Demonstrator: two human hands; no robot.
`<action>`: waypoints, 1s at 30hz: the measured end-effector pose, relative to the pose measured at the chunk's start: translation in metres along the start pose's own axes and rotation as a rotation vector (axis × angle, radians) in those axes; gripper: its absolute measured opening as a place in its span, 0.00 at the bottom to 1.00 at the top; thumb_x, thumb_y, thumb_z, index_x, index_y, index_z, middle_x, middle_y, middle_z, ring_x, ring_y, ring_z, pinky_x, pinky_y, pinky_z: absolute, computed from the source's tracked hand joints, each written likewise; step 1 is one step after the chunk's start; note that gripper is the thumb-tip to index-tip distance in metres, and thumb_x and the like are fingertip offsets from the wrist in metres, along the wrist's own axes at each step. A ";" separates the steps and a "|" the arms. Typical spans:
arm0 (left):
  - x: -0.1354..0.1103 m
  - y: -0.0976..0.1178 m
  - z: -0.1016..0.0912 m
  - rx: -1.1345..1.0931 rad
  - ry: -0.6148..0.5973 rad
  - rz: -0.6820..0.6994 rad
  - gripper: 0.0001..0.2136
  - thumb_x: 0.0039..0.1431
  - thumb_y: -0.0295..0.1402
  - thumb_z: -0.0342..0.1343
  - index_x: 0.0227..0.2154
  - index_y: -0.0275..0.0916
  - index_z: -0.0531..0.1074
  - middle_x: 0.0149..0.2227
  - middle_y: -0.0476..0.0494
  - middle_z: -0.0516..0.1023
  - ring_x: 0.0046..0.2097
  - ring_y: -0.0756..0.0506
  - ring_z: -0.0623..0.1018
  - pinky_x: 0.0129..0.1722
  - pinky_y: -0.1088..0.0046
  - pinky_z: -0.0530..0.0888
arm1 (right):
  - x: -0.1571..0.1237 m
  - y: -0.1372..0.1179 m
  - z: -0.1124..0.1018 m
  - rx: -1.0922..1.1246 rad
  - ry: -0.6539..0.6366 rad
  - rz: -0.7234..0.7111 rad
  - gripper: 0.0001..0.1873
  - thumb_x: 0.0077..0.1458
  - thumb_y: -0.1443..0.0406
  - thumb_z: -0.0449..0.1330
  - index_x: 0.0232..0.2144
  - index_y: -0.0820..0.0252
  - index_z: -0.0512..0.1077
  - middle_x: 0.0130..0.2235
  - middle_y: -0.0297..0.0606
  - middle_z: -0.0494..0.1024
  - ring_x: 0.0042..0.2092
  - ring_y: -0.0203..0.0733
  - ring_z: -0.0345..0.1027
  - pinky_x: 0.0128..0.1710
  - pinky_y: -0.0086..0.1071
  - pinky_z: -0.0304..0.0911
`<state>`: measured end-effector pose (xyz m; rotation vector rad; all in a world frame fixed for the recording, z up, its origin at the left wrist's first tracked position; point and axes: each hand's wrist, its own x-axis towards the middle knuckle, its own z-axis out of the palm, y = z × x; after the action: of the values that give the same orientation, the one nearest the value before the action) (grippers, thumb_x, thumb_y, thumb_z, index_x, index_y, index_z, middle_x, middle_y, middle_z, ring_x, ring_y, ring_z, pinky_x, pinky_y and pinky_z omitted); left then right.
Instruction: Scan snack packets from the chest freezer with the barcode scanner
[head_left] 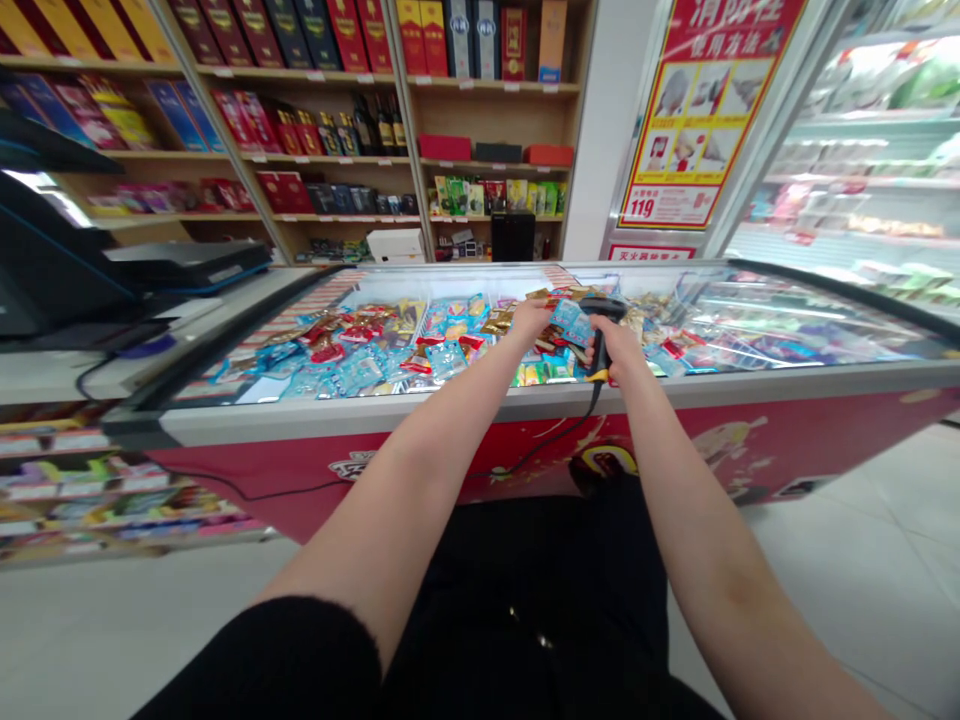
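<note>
Scanner: black handheld scanner [604, 310], upright in the right hand, its head level with the blue packet and just beside it.
Right hand: right hand [619, 352] clenched around the scanner's grip, fingers wrapped fully, held over the near half of the freezer.
Left hand: left hand [529, 322] closed in a pinch on the blue packet, thumb and fingers gripping its left edge; the rest of the hand is curled in.
Blue packet: blue packet [571, 322], small and flat, held between the two hands above the freezer's contents, tilted toward the scanner.
Cable: black cable [553, 436] hangs from the scanner's base, over the freezer's front rim and down its red face.
Freezer: chest freezer [420, 408] with a grey rim and red front, filled with loose wrapped packets [360, 362], mostly blue, red and gold.
Tabletop: pale tabletop [45, 378] to the left, carrying a dark till screen [45, 262].
Background: wooden shelves [480, 112] of boxes and bottles behind the freezer; a red poster [705, 110] on the pillar to the right.
</note>
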<state>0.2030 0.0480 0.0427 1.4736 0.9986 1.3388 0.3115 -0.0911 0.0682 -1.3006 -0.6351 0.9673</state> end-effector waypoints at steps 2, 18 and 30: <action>-0.007 -0.003 -0.010 0.183 0.032 0.033 0.05 0.43 0.22 0.63 0.24 0.37 0.74 0.26 0.44 0.77 0.41 0.39 0.80 0.48 0.60 0.75 | -0.001 0.004 0.000 0.003 -0.011 0.007 0.12 0.58 0.64 0.61 0.25 0.57 0.64 0.17 0.29 0.66 0.16 0.35 0.59 0.15 0.30 0.60; -0.072 -0.023 -0.142 0.905 0.164 0.239 0.15 0.54 0.28 0.55 0.45 0.40 0.77 0.50 0.34 0.77 0.57 0.33 0.73 0.60 0.57 0.65 | 0.003 0.026 0.021 -0.013 -0.136 0.025 0.13 0.59 0.64 0.62 0.25 0.58 0.65 0.17 0.29 0.66 0.16 0.33 0.59 0.15 0.27 0.58; -0.088 -0.019 -0.172 1.109 0.164 0.070 0.24 0.52 0.42 0.63 0.49 0.31 0.73 0.57 0.21 0.70 0.60 0.26 0.67 0.60 0.51 0.64 | -0.009 0.024 0.031 0.015 -0.174 0.019 0.13 0.63 0.67 0.58 0.25 0.59 0.65 0.16 0.29 0.66 0.15 0.33 0.58 0.13 0.27 0.56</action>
<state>0.0238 -0.0146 0.0043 2.2007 1.9911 0.9535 0.2754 -0.0836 0.0524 -1.2195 -0.7484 1.1068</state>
